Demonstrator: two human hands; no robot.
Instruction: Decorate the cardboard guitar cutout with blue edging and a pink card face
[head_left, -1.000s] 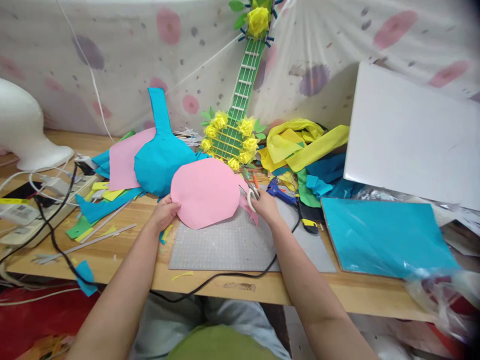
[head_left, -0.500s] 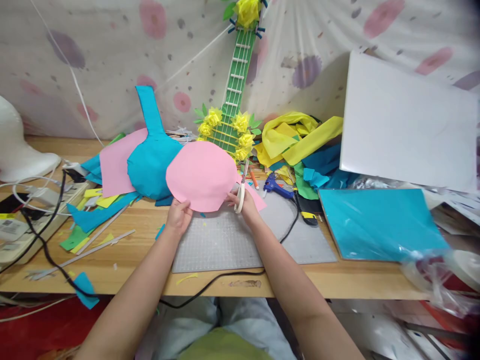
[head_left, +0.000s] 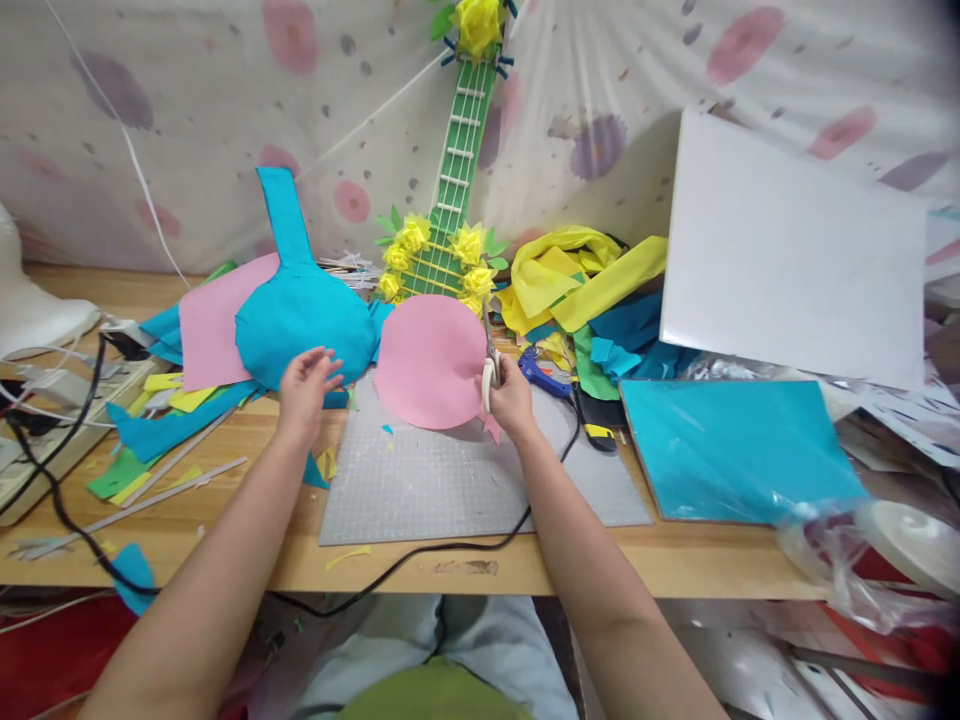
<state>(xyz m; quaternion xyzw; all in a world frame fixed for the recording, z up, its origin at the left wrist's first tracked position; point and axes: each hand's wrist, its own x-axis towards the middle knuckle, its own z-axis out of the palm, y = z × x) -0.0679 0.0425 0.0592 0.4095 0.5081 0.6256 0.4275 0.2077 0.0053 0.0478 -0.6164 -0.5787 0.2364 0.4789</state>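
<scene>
My right hand (head_left: 511, 398) is closed on a pair of scissors (head_left: 490, 365), whose blades point up and away from me. Against its fingers is the right edge of a roundish pink sheet (head_left: 431, 362); whether they pinch it too, I cannot tell. My left hand (head_left: 309, 388) holds nothing, its fingers apart and slightly curled, in front of the blue guitar-shaped piece (head_left: 307, 318). A grey cutting mat (head_left: 420, 490) lies below the pink sheet, and a small pink scrap (head_left: 490, 428) shows below my right fingers.
A green guitar with yellow flowers (head_left: 456, 190) leans at the back. Right of my hand lie a blue glue gun (head_left: 544, 372), yellow cloth-like material (head_left: 562, 275), a blue sheet pack (head_left: 742, 450) and a white board (head_left: 795, 250). A black cord (head_left: 420, 562) crosses the front; a power strip (head_left: 67, 450) sits left.
My left hand has let go of the pink sheet and moved left toward the blue guitar-shaped piece. The pink sheet has shifted right relative to that piece and stays beside my right hand.
</scene>
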